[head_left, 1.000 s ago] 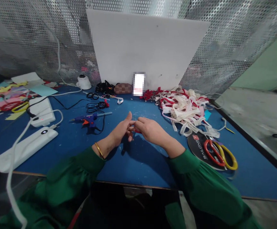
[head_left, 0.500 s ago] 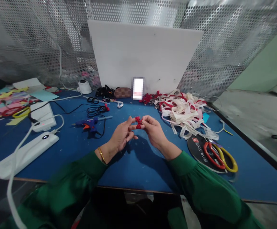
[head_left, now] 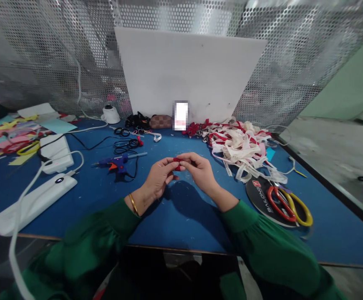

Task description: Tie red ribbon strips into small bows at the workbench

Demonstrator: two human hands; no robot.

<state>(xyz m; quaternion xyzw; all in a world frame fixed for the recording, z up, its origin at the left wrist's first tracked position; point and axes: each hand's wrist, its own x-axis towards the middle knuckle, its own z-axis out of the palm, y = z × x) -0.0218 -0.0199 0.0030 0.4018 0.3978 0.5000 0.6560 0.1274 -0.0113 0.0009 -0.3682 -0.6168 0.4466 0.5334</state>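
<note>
A small red ribbon bow is pinched between my two hands above the middle of the blue table. My left hand, with a gold bangle at the wrist, grips the bow's left side between thumb and fingers. From the right, my right hand closes thumb and forefinger on it. Fingers cover most of the bow, so only bits of red show. Left of my hands a blue glue gun with an orange trigger lies on its side, a glue stick in its back end.
White, pink and red ribbons lie heaped at the right. Scissors with red and yellow handles rest on a black disc. A white power bank, cables and coloured sheets occupy the left. A white board stands behind.
My left thumb has come down onto the bow, and both hands' fingers have closed further around it. Less of the red shows now. The things on the table stay put.
</note>
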